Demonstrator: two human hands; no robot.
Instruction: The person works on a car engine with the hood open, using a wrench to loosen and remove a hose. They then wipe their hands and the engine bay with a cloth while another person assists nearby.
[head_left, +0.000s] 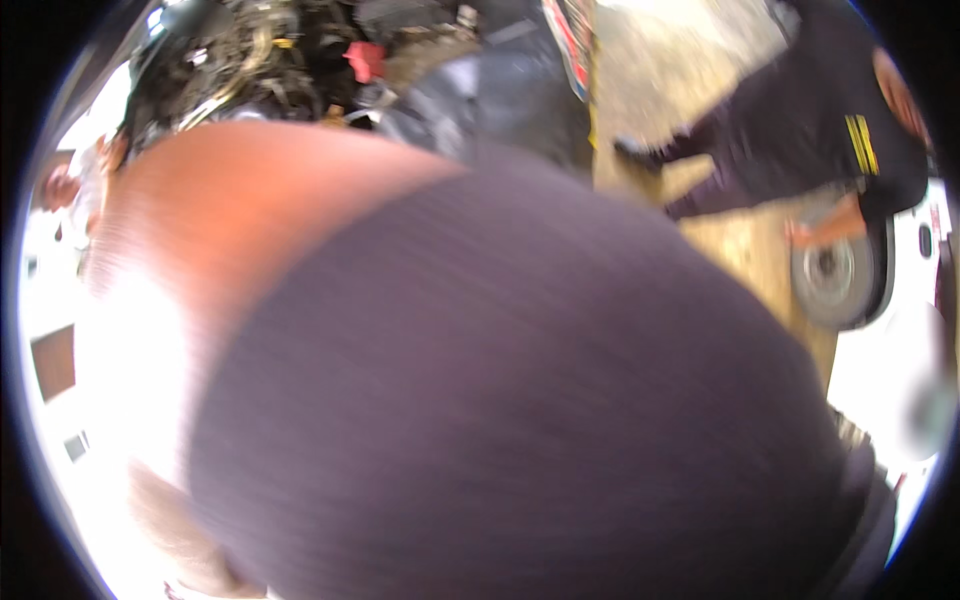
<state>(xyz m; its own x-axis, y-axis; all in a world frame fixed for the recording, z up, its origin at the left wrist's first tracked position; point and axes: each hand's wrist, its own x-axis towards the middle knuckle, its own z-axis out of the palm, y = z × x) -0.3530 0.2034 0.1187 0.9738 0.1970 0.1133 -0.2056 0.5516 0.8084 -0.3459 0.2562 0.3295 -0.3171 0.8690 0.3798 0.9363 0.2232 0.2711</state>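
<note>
A dark sleeve (520, 380) and bare skin (230, 220) of an arm fill most of the view, very close to the camera and blurred; I cannot tell for sure whose arm it is. A paler, hairy patch of limb (180, 520) shows at the lower left. Neither my left hand nor my right hand can be made out. Behind the arm is an open engine bay (230, 70) crowded with hoses and dark parts, with a red part (365, 60) and a black padded cover (470, 95).
At the right a person in dark clothes (750, 120) bends beside a white vehicle, one hand (810, 235) near its wheel (830, 275), on a light floor (650, 60). Part of another person (65, 190) shows at the far left.
</note>
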